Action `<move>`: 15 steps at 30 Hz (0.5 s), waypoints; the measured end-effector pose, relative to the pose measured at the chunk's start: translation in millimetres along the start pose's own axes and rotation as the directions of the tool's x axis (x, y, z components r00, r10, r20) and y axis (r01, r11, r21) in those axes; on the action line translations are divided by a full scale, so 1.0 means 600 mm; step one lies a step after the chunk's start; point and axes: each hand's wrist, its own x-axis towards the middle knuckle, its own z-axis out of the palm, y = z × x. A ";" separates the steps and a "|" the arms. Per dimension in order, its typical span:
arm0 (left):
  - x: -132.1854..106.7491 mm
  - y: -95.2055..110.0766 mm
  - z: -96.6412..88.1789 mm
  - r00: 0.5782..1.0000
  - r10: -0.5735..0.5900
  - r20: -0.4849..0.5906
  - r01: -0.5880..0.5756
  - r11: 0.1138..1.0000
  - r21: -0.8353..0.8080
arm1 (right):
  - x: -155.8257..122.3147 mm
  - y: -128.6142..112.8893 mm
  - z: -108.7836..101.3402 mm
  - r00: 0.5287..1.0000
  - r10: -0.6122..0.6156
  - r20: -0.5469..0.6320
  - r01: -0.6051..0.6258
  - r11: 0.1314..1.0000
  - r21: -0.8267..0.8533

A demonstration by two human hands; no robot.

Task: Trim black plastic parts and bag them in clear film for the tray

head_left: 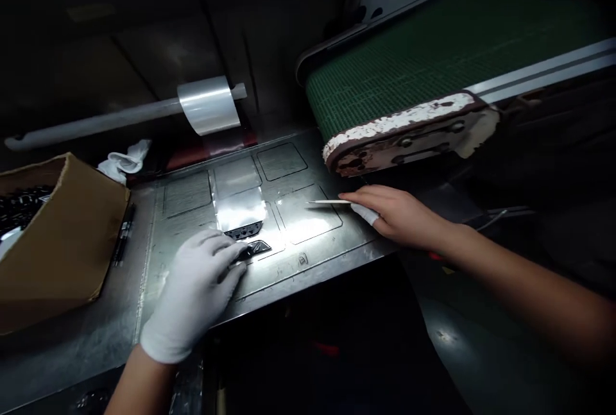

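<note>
Here, largest first, is what we see.
Conveyor: a green ribbed conveyor belt [433, 43] with a chipped white end plate [414, 129] slants in from the upper right, its end hanging over the bench's far right corner.
Bench: a scuffed grey metal worktop [192, 197] scored with rounded rectangular outlines, brightly lit at its middle.
Box: an open brown cardboard box [67, 242] at the left edge, with dark parts inside; we cannot tell what they are.
Film roll: a clear plastic film roll [209, 104] on a pale bar behind the bench, its strip running down onto the worktop.
Cloth: a crumpled white cloth [126, 160] behind the box.
Left hand: our white-gloved left hand [195, 290] lies palm down near the front edge, fingers curled loosely, fingertips pressing on a small glossy black plastic part [255, 249]; it is touched, not enclosed.
Second part: another small black plastic piece [244, 230] sits just behind the first, on the film.
Right hand: our bare right hand [397, 213], one finger capped in white, pinches a thin pale stick [327, 202] that points left over the worktop.
</note>
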 end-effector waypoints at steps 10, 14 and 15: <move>-0.035 0.038 0.026 0.960 -0.091 -0.263 0.107 0.993 0.049 | 0.004 -0.052 0.053 0.957 0.109 -0.268 -0.112 0.994 0.003; -0.113 0.099 0.045 0.764 -0.362 -0.534 0.174 0.912 -0.371 | -0.017 -0.169 0.077 0.948 0.115 -0.297 0.010 0.921 0.389; -0.129 0.115 0.055 0.710 -0.418 -0.567 0.150 0.876 -0.458 | -0.022 -0.214 0.091 0.970 0.094 -0.223 0.049 0.825 0.563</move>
